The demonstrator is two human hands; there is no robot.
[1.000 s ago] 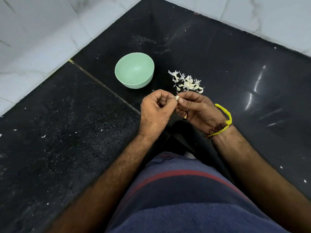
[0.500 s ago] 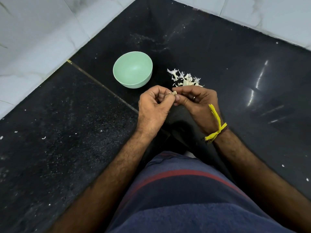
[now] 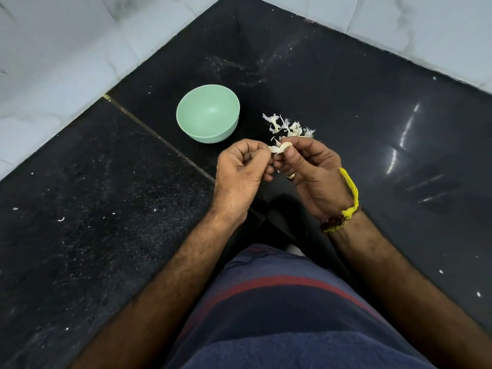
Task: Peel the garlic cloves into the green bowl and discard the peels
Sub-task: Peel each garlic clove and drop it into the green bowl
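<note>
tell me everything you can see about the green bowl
The green bowl is a small, round, pale mint bowl with a smooth matte look, maybe plastic. It stands upright on the black stone counter, near the seam between two slabs. Its inside looks empty: no garlic shows in it. Nothing touches it but the counter. A heap of white peels lies apart to its right, and both hands work just in front of it.

Garlic clove pinched between hands; green bowl upright; peels piled beside.
</note>
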